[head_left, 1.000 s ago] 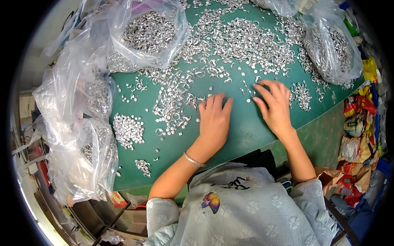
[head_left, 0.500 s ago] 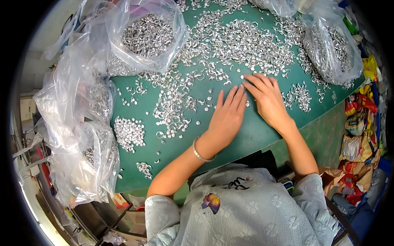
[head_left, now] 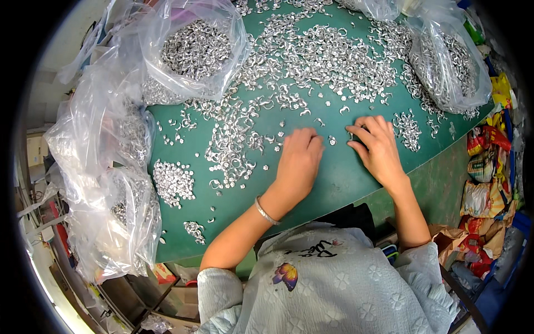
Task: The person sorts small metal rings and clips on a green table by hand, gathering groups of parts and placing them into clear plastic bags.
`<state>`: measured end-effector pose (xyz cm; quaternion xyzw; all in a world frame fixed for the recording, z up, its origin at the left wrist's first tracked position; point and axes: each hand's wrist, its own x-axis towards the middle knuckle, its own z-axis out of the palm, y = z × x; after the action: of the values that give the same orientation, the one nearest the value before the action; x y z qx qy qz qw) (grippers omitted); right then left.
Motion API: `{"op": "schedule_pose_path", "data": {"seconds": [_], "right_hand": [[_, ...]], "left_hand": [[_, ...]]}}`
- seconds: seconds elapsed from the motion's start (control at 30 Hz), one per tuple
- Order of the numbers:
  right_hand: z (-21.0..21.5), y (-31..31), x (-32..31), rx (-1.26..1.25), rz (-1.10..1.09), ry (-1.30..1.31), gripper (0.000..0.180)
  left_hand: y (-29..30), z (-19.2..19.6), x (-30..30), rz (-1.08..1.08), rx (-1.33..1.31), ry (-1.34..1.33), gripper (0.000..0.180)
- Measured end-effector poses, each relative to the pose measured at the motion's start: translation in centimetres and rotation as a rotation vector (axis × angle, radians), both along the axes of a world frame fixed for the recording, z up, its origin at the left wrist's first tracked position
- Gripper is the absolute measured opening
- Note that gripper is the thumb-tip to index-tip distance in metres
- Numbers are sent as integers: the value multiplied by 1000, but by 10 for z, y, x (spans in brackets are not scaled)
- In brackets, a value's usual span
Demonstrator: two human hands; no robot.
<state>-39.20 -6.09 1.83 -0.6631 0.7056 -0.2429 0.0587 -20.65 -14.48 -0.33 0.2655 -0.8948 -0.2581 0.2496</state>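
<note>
On the green worktop (head_left: 334, 183), right in front of the person, sit loads of small silver metal rings (head_left: 233, 139), scattered loose and thickest toward the far side. Left hand (head_left: 297, 161) lies palm down with fingers (head_left: 303, 139) pressed together, tips touching the edge of the ring scatter. Right hand (head_left: 378, 147) is flat too, fingers slightly spread over a few stray rings. Clear plastic bags (head_left: 194, 50) of the same rings sit around the edges, plus a small sorted pile (head_left: 173, 181) on the left.
</note>
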Motion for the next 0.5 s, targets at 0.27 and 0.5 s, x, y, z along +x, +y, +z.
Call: {"op": "schedule_pose_path", "data": {"seconds": [0.27, 0.5], "right_hand": [[3, 13, -23, -71, -164, 29, 28], [2, 24, -27, -93, -183, -15, 24]], "left_hand": [[27, -1, -43, -176, 27, 122, 43], [5, -4, -26, 69, -99, -46, 38]]}}
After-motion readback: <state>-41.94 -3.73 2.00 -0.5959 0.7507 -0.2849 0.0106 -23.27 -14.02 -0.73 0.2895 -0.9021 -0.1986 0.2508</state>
